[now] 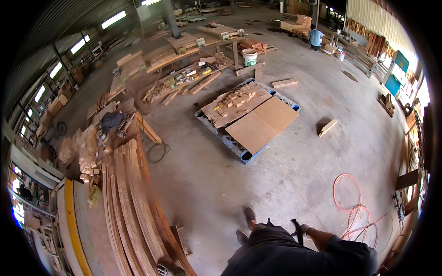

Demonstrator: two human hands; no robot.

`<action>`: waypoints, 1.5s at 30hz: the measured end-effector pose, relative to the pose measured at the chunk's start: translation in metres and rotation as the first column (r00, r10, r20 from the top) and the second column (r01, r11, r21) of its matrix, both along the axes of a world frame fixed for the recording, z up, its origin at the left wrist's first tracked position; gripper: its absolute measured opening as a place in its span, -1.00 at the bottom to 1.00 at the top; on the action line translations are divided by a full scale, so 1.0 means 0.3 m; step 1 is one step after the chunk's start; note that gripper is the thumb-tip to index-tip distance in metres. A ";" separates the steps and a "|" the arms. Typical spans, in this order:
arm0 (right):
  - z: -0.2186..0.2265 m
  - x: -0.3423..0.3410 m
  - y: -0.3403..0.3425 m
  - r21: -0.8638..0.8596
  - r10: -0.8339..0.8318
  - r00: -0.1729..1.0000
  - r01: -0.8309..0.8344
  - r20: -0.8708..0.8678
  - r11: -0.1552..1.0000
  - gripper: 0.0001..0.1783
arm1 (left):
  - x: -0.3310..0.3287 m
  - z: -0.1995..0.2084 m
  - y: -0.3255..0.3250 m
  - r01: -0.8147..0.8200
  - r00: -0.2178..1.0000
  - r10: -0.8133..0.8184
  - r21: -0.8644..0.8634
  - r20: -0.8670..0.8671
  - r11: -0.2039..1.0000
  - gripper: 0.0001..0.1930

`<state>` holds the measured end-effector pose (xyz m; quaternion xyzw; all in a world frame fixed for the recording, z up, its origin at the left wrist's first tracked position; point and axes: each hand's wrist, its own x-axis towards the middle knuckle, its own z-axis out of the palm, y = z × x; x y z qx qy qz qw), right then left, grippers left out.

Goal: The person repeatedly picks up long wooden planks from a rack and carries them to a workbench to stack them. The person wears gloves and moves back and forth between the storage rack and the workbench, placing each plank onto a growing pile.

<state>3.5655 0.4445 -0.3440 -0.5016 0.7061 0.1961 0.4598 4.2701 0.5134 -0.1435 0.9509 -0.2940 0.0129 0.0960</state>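
Observation:
At the lower edge, what looks like my left hand, in a dark and pale glove, lies at the near end of several long wooden boards. Its fingers are too unclear to show whether they grip the wood. My right forearm reaches out from a dark sleeve, and my right hand, seemingly gloved in grey, is beside my body above the concrete floor. A black strap hangs right next to it. The right hand's fingers are too small to make out.
Ahead, a blue pallet carries brown sheets and small wood blocks. A red hose coils at right; a loose wood piece lies on the floor. Workbenches with timber, a white bucket and a crouching person are farther back.

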 end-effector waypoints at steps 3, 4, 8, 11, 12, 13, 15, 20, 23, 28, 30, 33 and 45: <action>-0.011 -0.045 0.048 0.009 -0.246 0.963 0.246 0.110 0.969 -0.37 | -0.023 -0.017 -0.038 0.036 0.999 -0.035 -0.034 0.028 0.999 -0.53; -0.111 -0.139 0.119 -0.021 -0.293 0.955 0.294 0.051 0.956 -0.47 | -0.045 -0.042 -0.067 0.060 0.998 -0.059 -0.042 0.017 0.997 -0.54; 0.008 -0.172 0.100 -0.087 -0.294 0.955 0.292 -0.022 0.953 -0.49 | -0.139 -0.097 -0.106 0.168 0.981 -0.158 -0.092 0.108 0.981 -0.56; 0.309 -0.122 0.109 -0.025 -0.724 0.678 0.732 0.127 0.681 -0.52 | -0.275 -0.170 -0.148 0.274 0.958 -0.262 -0.096 0.121 0.957 -0.57; 0.289 -0.160 0.171 0.001 -0.770 0.628 0.775 0.117 0.632 -0.54 | -0.340 -0.199 -0.193 0.331 0.941 -0.322 -0.086 0.101 0.940 -0.58; 0.255 -0.199 0.217 0.017 -0.799 0.592 0.803 0.104 0.596 -0.55 | -0.404 -0.242 -0.222 0.375 0.926 -0.371 -0.073 0.064 0.924 -0.58; 0.254 -0.254 0.245 0.042 -0.829 0.551 0.830 0.095 0.556 -0.58 | -0.533 -0.347 -0.259 0.434 0.900 -0.436 -0.045 -0.029 0.900 -0.59; 0.210 -0.447 0.377 0.104 -0.909 0.401 0.905 0.113 0.413 -0.60 | -0.923 -0.599 -0.480 0.440 0.770 -0.397 -0.035 -0.500 0.897 -0.61; 0.222 -0.600 0.381 0.047 -0.916 0.382 0.919 0.124 0.390 -0.61 | -1.188 -0.610 -0.640 0.877 0.469 -0.692 0.196 -0.549 0.439 -0.66; 0.205 -0.832 0.405 -0.041 -0.956 0.221 0.975 0.193 0.217 -0.52 | -1.625 -0.381 -0.860 0.753 0.212 -0.662 -0.312 -0.719 0.580 -0.68; 0.215 -0.890 0.369 -0.047 -0.961 0.143 0.990 0.238 0.136 -0.55 | -1.557 -0.494 -0.954 0.863 0.146 -0.604 -0.198 -0.783 0.466 -0.68; 0.207 -0.934 0.350 -0.024 -0.965 0.057 0.998 0.258 0.052 -0.57 | -1.562 -0.533 -1.060 0.959 0.161 -0.469 0.026 -0.868 0.281 -0.69; 0.467 -1.144 0.108 0.133 -0.996 -0.053 0.990 0.074 -0.042 -0.63 | -2.204 -0.860 -1.554 0.714 -0.116 -0.486 0.267 -0.866 -0.647 -0.63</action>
